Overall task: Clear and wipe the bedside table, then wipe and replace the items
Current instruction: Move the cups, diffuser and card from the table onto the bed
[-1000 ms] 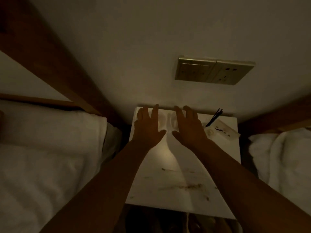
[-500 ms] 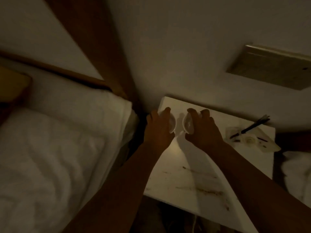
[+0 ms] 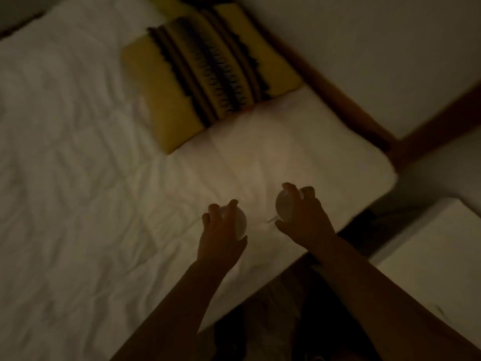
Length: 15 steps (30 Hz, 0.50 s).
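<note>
In dim light both my hands hover over the white bed [image 3: 104, 178]. My left hand [image 3: 221, 235] grips a small white cup [image 3: 240, 221] from above. A second small white cup [image 3: 285, 208] is gripped the same way by my right hand [image 3: 304, 217], a little farther right, near the bed's edge. The white bedside table [image 3: 437, 251] shows only as a corner at the right edge; whatever lies on it is out of view.
A yellow cushion with dark zigzag stripes [image 3: 208, 74] lies on a white pillow [image 3: 299, 157] at the head of the bed. A wooden headboard rail [image 3: 338, 95] runs along the wall. A dark gap separates the bed from the table.
Both hands closed on the two cups on the table, lifted them and carried them left over the bed. The view swung left, away from the table.
</note>
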Available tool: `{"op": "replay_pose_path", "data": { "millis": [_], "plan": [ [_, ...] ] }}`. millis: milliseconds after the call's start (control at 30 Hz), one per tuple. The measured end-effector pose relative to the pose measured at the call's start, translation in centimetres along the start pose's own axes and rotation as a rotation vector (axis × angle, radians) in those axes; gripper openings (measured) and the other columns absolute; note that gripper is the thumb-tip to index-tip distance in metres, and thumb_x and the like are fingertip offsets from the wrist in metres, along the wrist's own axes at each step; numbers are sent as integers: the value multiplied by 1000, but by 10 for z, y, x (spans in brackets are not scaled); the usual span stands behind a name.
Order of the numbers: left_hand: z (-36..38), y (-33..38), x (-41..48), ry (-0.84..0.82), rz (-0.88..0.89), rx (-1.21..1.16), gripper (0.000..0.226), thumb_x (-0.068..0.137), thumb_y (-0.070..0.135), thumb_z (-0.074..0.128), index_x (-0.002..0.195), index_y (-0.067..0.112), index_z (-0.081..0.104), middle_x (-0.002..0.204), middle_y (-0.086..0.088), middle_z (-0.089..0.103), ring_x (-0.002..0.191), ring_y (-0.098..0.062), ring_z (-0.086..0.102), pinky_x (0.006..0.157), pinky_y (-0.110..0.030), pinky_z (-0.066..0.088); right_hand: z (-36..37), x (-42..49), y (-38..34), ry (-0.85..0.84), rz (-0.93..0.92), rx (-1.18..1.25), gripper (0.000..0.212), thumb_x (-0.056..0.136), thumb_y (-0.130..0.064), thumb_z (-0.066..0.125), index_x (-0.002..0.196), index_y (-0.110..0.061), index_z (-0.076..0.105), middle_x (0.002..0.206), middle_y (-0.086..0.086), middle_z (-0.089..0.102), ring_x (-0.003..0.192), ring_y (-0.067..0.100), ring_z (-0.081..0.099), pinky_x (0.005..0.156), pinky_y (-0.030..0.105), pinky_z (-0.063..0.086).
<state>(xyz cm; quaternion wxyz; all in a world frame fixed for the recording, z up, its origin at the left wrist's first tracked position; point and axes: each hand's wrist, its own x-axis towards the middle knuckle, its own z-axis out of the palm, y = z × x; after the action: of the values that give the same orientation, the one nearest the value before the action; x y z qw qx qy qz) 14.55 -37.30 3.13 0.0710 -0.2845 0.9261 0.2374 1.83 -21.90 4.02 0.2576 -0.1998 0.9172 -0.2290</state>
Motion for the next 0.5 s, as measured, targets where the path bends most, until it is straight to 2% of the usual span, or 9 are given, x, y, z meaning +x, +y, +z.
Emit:
{"op": "replay_pose_path", "data": {
  "millis": [167, 267, 500],
  "plan": [
    [-48, -143, -31, 96, -231, -49, 92, 70, 34, 77, 141, 34, 19, 135, -6, 26, 121, -29, 37, 91, -41, 48, 93, 18, -132, -138, -243, -132, 88, 75, -35, 74, 145, -34, 22, 138, 9, 28, 116, 30, 44, 83, 38, 52],
    [-63, -202, -45, 146, -325, -72, 93, 68, 33, 79, 141, 32, 20, 133, -7, 28, 119, -30, 38, 90, -43, 48, 140, 19, -188, -193, -348, -176, 88, 75, -36, 74, 145, -35, 21, 139, 8, 27, 117, 29, 43, 84, 39, 54],
    [-66, -287, -57, 217, -448, -121, 95, 67, 32, 80, 141, 31, 21, 134, -9, 28, 120, -33, 37, 86, -45, 50, 222, 18, -255, -252, -519, -280, 90, 75, -36, 74, 147, -32, 21, 138, 9, 28, 118, 28, 40, 86, 39, 53]
  ]
}}
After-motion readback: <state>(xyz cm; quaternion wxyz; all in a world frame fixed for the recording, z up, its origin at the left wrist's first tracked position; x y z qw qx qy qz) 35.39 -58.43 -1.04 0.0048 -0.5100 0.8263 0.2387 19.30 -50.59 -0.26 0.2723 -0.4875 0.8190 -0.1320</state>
